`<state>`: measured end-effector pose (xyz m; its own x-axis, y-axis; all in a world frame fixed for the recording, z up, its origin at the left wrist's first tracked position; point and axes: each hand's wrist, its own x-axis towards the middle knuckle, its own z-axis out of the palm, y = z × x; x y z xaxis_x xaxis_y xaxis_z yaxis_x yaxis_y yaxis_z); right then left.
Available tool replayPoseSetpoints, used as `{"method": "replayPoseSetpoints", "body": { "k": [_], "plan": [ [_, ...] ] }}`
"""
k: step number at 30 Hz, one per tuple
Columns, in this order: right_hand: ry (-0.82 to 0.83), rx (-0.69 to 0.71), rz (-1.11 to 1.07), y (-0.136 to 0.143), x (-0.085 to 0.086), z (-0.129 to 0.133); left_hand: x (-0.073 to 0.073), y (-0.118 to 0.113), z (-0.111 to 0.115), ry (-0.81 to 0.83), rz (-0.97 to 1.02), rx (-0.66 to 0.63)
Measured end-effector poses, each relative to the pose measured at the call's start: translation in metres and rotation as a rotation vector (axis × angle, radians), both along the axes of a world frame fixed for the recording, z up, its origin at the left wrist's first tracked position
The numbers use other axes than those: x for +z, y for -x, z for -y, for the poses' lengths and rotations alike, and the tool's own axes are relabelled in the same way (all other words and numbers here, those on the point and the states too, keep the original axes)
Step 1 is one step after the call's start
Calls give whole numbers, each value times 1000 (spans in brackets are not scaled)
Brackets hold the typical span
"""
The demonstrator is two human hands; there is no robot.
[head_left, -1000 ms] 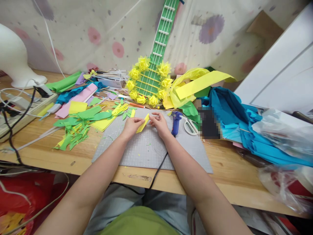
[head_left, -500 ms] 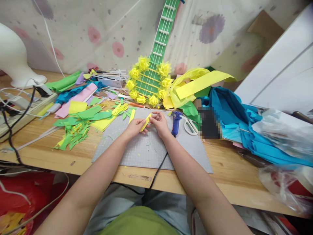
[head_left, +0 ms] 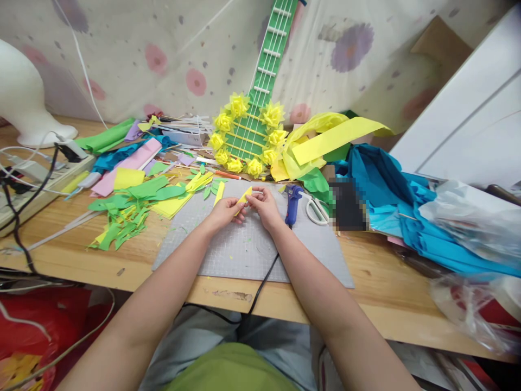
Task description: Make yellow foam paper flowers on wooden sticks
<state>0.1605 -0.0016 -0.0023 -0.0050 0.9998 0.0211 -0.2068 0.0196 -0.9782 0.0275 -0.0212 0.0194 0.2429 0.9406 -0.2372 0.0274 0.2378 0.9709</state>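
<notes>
Here, a wooden table [head_left: 134,266], littered with paper scraps [head_left: 148,188], stands before a flowered sheet [head_left: 130,65]. Above its grey mat [head_left: 236,260], the left hand [head_left: 223,213] and right hand [head_left: 266,207] pinch a yellow paper strip [head_left: 246,196] between them; a blue glue gun [head_left: 292,204] lies just beyond the right hand.

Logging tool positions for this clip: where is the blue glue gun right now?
In the head view, right of centre, the blue glue gun rests on the grey cutting mat, between the right hand and the white-handled scissors.
</notes>
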Motion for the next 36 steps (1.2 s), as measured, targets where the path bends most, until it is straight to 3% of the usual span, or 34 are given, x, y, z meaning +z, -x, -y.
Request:
{"method": "replayPoseSetpoints", "body": {
  "k": [10,16,19,36],
  "plan": [
    [-29,-51,-21,-1,1,-1,-1,1,-1,-3,-14,-59],
    [8,141,40,1,0,2,-6,1,-3,-28,-9,-83],
    [31,165,-4,2,-1,3,-6,0,-2,-14,-12,-92],
    [77,-50,-147,2,-2,-2,7,8,0,124,-88,-145]
  ]
}}
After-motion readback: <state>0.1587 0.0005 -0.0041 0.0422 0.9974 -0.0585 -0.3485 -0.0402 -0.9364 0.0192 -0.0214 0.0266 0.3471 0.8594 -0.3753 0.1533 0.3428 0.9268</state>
